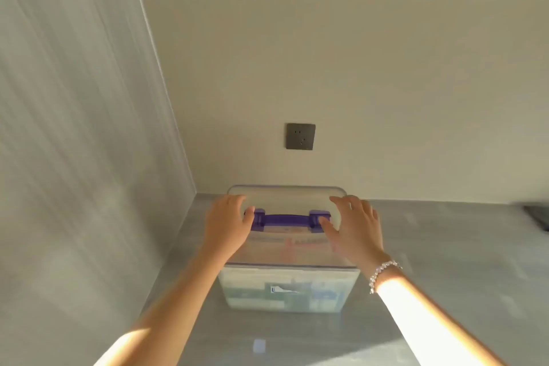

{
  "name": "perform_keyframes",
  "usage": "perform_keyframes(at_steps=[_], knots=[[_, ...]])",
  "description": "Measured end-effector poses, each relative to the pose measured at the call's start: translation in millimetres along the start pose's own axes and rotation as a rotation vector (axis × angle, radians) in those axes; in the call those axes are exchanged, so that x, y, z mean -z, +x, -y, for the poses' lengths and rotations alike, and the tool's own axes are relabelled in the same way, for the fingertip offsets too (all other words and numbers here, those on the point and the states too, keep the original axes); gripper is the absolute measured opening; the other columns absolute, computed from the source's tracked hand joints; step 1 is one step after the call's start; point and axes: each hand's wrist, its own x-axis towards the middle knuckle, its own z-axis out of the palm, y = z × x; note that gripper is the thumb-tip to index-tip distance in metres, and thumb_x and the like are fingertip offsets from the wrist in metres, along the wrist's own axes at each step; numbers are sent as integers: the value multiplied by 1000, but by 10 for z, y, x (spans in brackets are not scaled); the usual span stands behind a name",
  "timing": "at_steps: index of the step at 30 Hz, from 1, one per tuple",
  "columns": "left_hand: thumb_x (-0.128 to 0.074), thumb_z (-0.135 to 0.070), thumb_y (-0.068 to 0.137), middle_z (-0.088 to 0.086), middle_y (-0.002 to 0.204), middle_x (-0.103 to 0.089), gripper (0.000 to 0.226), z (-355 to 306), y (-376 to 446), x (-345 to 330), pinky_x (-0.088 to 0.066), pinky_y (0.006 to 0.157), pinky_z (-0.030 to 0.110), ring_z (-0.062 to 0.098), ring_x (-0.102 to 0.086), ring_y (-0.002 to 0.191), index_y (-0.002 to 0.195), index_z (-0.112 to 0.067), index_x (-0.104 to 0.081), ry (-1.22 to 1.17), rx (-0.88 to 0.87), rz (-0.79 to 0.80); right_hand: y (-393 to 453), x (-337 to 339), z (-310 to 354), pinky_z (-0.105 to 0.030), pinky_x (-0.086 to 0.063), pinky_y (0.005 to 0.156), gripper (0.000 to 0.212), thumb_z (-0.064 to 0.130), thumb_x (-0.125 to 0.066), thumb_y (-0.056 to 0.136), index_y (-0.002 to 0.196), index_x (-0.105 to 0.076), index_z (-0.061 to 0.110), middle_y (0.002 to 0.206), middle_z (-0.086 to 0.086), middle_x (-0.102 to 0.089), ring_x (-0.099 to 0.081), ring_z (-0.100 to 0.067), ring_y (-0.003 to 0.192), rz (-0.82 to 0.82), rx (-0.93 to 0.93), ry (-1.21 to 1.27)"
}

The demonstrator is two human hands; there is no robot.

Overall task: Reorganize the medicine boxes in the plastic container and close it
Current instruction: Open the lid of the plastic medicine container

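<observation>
A home: panelled wall (326,68), wall socket (300,136), grey countertop (445,246).

The boxes (285,291) show only as blurred shapes through the container (289,288) wall, their print unreadable, while both forearms run off the bottom edge and a dark object (537,215) is cut by the right edge.

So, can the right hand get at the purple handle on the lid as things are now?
Probably yes. The right hand lies flat on the lid, its thumb already beside the right end of the purple handle. Nothing covers the bar; the left hand only sits at its other end.
</observation>
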Motion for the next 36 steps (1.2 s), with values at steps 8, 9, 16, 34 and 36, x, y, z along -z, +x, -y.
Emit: perform_keyframes(at_steps=[8, 9, 16, 34, 36], knots=[[-58, -50, 82, 19, 129, -49, 64, 238, 58, -292, -44, 92, 41, 35, -50, 116, 131, -12, -42, -78, 250, 123, 110, -366, -216, -40, -43, 93, 90, 62, -53, 76, 145, -15, 20, 141, -12, -39, -47, -33, 123, 205, -334, 286], [-60, -52, 80, 19, 126, -52, 68, 257, 89, -290, -45, 90, 40, 35, -52, 114, 132, -12, -42, -89, 257, 123, 140, -383, -231, -40, -44, 91, 91, 62, -54, 75, 145, -15, 19, 139, -12, -42, -48, -33, 121, 203, -345, 318], [-75, -57, 63, 3, 130, -56, 93, 378, 199, -261, -50, 79, 31, 26, -58, 112, 139, -22, -34, -404, 415, 217, 231, -433, -315, -45, -45, 94, 108, 75, -57, 59, 144, -12, 26, 129, -19, -49, -46, -38, 120, 256, -450, 440], [-72, -83, 18, 8, 103, -68, 119, 592, 317, -359, -55, 79, 36, 25, -67, 89, 109, -8, -58, -523, 617, 295, 201, -314, -254, -40, -46, 84, 107, 83, -56, 50, 139, -13, 42, 128, -19, -43, -58, -39, 102, 265, -590, 330], [-62, -88, 34, 12, 104, -67, 114, 548, 312, -333, -50, 75, 33, 27, -64, 89, 108, -2, -59, -455, 611, 302, 200, -315, -238, -40, -47, 83, 108, 83, -56, 52, 140, -12, 40, 130, -20, -41, -58, -39, 102, 272, -585, 329]])
